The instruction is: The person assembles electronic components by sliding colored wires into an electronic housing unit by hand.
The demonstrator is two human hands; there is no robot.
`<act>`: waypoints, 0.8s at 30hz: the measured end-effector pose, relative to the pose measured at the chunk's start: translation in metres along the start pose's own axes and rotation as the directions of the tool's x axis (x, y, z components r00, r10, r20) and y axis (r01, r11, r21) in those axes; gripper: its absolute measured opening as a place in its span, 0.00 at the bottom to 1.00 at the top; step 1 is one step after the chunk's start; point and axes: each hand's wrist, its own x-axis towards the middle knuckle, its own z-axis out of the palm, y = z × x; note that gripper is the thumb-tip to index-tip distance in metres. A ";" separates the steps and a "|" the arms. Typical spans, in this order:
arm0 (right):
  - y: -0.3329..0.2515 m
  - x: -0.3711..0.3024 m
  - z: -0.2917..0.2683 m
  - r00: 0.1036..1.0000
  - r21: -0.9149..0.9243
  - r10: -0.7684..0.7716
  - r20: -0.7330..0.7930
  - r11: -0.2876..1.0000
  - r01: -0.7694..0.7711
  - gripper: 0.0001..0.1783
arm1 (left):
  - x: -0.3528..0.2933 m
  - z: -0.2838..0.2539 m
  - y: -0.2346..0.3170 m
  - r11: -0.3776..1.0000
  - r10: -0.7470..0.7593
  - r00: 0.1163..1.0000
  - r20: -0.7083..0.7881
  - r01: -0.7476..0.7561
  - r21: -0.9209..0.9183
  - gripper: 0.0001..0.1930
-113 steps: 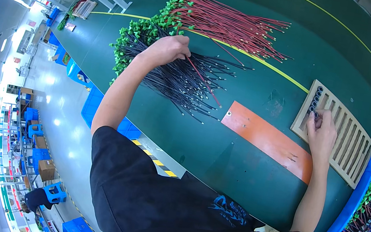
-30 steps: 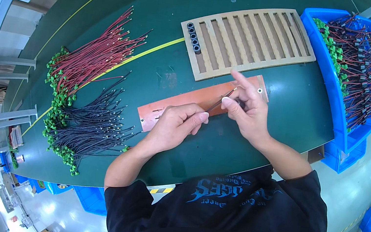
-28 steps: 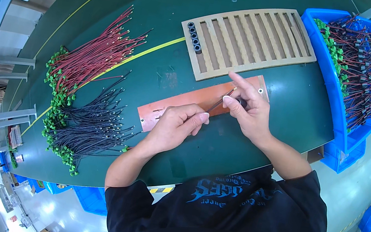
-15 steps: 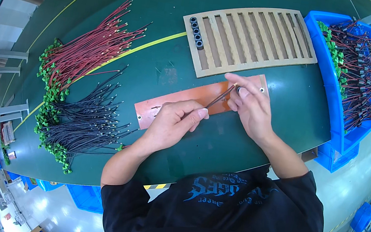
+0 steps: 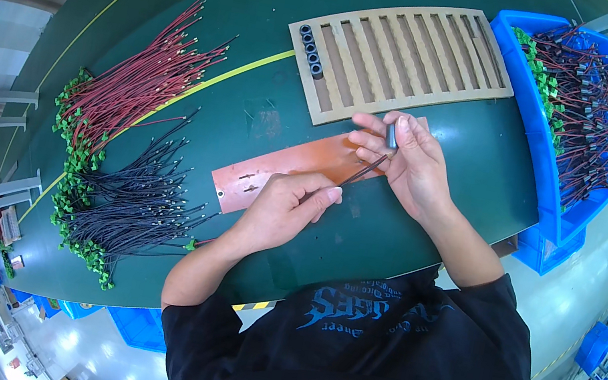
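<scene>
My left hand (image 5: pixel 280 210) is closed, pinching a dark pair of wires (image 5: pixel 364 171) that slants up and right toward my other hand. Between the thumb and fingers of my right hand (image 5: pixel 420 170) is a small dark cylinder (image 5: pixel 392 135), held upright near the wire tips. Whether the tips touch it, I cannot tell. Below both hands lies an orange-pink board (image 5: pixel 258 174) with small slots at its left end. Just beyond is a slotted wooden tray (image 5: pixel 309 104), with several black ring-ended cylinders (image 5: pixel 310 51) in its leftmost slot.
Red wires (image 5: pixel 140 84) and black wires (image 5: pixel 145 190) with green connectors lie in bundles on the green table (image 5: pixel 272 1) at left. A blue bin (image 5: pixel 528 140) full of wired assemblies stands at the right edge. Another blue bin (image 5: pixel 545 253) sits below it.
My right hand has turned, and the cylinder now shows plainly between its thumb and fingers. The wire tips, bare in sight before, now reach behind or beside those fingers. My left hand keeps its pinch.
</scene>
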 end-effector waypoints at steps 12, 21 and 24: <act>0.002 -0.001 0.004 1.000 0.031 0.026 0.001 0.999 -0.026 0.15 | 0.000 0.000 0.001 1.000 -0.014 1.000 0.021 0.014 0.009 0.13; 0.005 -0.002 0.003 0.997 -0.017 -0.015 0.081 1.000 0.017 0.13 | -0.002 -0.003 0.000 0.999 -0.044 0.999 -0.001 0.044 -0.008 0.13; 0.008 -0.010 0.014 0.994 -0.109 -0.051 0.092 0.992 0.061 0.19 | -0.005 0.000 -0.002 0.994 -0.048 0.999 -0.015 0.046 -0.098 0.13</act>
